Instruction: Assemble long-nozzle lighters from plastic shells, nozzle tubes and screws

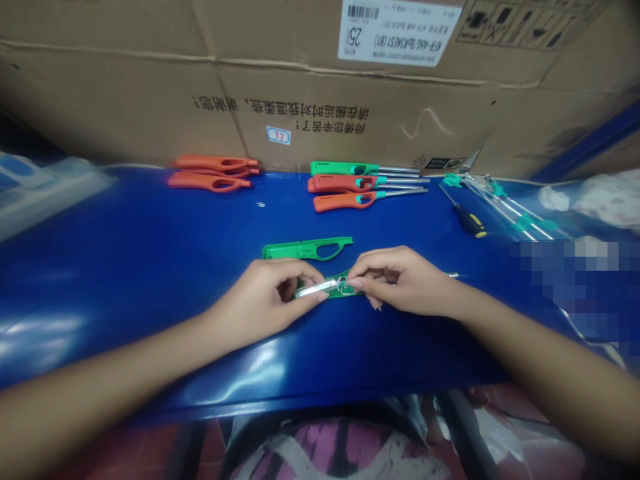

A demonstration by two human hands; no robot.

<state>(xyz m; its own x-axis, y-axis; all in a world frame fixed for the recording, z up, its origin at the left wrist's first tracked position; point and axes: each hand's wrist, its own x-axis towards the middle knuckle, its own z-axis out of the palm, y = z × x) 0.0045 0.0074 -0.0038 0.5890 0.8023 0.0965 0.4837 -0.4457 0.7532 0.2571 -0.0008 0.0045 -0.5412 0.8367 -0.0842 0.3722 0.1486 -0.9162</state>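
Note:
My left hand is closed round a silvery tube, probably the lighter's gas tank, held over a green lighter shell half. At the shell's trigger end, the fingertips of my right hand pinch small parts; a thin white wire or hose shows there, and the fingers hide the rest. A metal rod pokes out past my right hand. Just beyond my hands lies another green shell half, its inside facing up.
Orange shell pieces lie at the back left. Assembled long-nosed lighters lie at the back centre. To the right are a screwdriver and several metal rods with green parts. A large cardboard box stands behind the blue table.

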